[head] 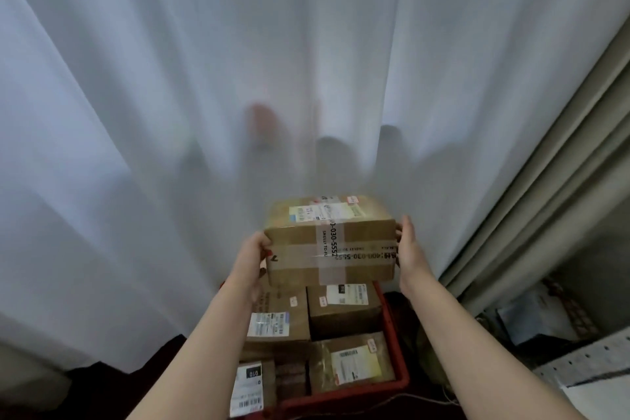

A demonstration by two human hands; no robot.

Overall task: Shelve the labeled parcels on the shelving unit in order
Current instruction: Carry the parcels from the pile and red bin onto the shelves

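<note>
several labelled parcels (344, 312) lie in the red crate (392, 320). above them, the left hand (254, 256) and right hand (407, 245) grip the ends of a taped parcel (330, 242), held clear: the pick-up step. next it likely needs carrying right to the shelving unit (593, 363), cut off at the edge. label numbers are blurred; shapes behind the curtain (204, 78) are unclear.

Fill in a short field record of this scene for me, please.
held: box, taped, labels on top
left hand: grips the box's left end
right hand: holds the box's right end
below: red crate with more labeled parcels
behind: white curtain
far right: shelf, partly in view
</note>
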